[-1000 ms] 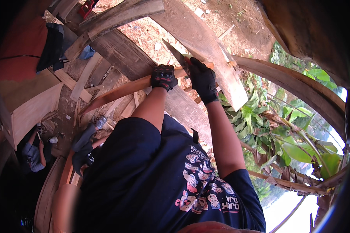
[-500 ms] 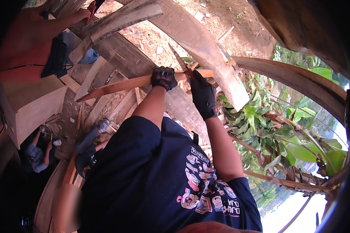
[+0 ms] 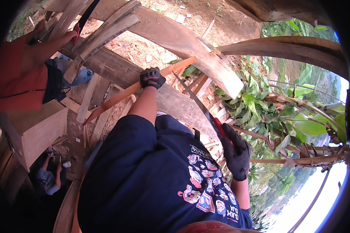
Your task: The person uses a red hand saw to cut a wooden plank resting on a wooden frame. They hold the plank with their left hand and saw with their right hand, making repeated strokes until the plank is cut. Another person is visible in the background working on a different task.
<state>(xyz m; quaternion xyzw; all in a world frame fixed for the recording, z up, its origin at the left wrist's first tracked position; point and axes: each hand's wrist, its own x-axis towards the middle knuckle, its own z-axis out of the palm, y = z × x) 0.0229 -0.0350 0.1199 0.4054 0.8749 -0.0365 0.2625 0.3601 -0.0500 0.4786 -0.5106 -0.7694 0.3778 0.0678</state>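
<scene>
My left hand [image 3: 152,77], in a black glove with red marks, is closed around a long reddish-brown wooden strip [image 3: 122,95]. The strip slants across a wide grey plank [image 3: 175,103]. In my right hand [image 3: 237,153], also black-gloved, is the red handle of a handsaw [image 3: 200,105]. Its dark, narrow blade points up and left, and the tip lies at the strip near its right end. From this view I cannot tell whether the teeth touch the wood.
A person in a red top [image 3: 17,73] stands at left, holding a red-and-black tool [image 3: 77,33]. Below is a wooden box [image 3: 46,132], with another person [image 3: 48,176] low beside it. A broad board [image 3: 175,35] crosses ahead. A curved beam [image 3: 287,46] and leafy plants [image 3: 256,93] are at right.
My right hand has drawn back toward my body, down and right, uncovering the saw's blade. The strip's right end has tilted up, with my left hand still gripping it.
</scene>
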